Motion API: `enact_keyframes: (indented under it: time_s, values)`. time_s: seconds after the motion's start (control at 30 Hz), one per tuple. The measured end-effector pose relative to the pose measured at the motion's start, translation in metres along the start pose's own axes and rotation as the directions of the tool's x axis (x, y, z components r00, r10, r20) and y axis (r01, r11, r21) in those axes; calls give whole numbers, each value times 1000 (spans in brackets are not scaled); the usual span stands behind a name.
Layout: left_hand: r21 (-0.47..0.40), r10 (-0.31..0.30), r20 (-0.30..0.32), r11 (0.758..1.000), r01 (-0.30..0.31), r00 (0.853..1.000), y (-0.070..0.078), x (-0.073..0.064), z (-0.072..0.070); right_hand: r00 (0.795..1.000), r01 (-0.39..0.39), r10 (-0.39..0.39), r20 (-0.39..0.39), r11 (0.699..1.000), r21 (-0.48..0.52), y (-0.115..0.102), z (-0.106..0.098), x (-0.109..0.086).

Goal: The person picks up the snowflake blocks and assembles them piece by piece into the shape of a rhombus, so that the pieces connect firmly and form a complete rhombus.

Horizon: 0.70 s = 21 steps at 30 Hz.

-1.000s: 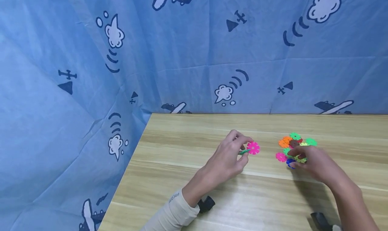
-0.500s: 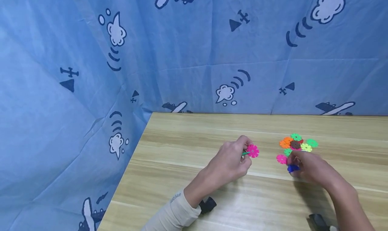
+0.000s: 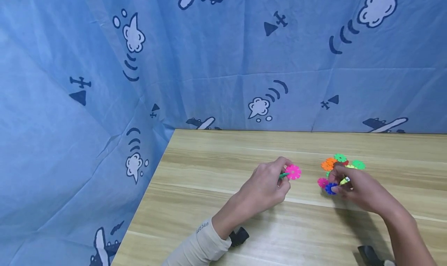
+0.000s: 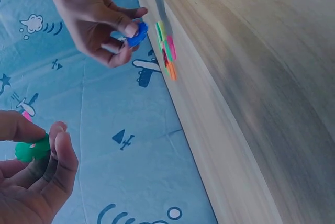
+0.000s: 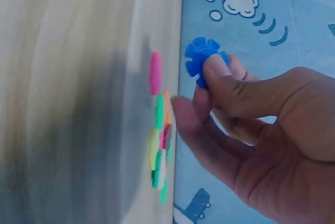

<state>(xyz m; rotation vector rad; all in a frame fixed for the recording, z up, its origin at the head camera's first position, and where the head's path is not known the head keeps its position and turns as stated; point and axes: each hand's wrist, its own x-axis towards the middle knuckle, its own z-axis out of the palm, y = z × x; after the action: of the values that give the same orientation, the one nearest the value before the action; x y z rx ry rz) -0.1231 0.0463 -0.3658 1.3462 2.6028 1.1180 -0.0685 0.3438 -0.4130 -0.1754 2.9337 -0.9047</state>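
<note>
My left hand (image 3: 267, 182) pinches a green notched plastic disc (image 4: 32, 150) between thumb and fingers. A pink flower-shaped disc (image 3: 294, 172) meets the green one at an angle and sticks out past the fingertips. To the right, my right hand (image 3: 364, 188) holds a blue notched disc (image 5: 199, 59) between thumb and curled fingers, raised off the table in both wrist views. Below and beyond that hand lies a loose cluster of similar discs, among them an orange disc (image 3: 327, 165), a green disc (image 3: 340, 157) and a pink disc (image 3: 322, 182). The hand hides part of the cluster.
The discs lie on a wood-grain table (image 3: 209, 157). A blue curtain (image 3: 216, 64) printed with clouds and planes hangs behind the table and along its left side. Black wrist-camera parts (image 3: 239, 237) show under the left forearm.
My right hand has taken the blue disc from the cluster and turned it to face the head camera. My left fingers have drawn in around the green disc, and the pink one has shifted slightly.
</note>
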Motion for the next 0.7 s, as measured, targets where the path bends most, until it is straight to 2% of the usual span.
enact_keyframes:
  time_s: [0.17, 0.27, 0.5, 0.7]
  values:
    - [24, 45, -4, 999, -45, 999, 0, 0, 3, 1000, -23, 24, -5, 991, 132, -8, -1, -4]
    - [33, 56, 6, 998, -56, 998, 0, 0, 4, 999, -17, 25, -45, 984, 178, -12, -2, -6]
    - [59, 22, 17, 998, -23, 1000, 0, -2, 3, 987, 65, -28, -158, 971, 232, -20, 0, -4]
    - [66, 23, 26, 998, -24, 999, 0, -4, 3, 981, 59, -13, -195, 970, 235, -28, -3, -5]
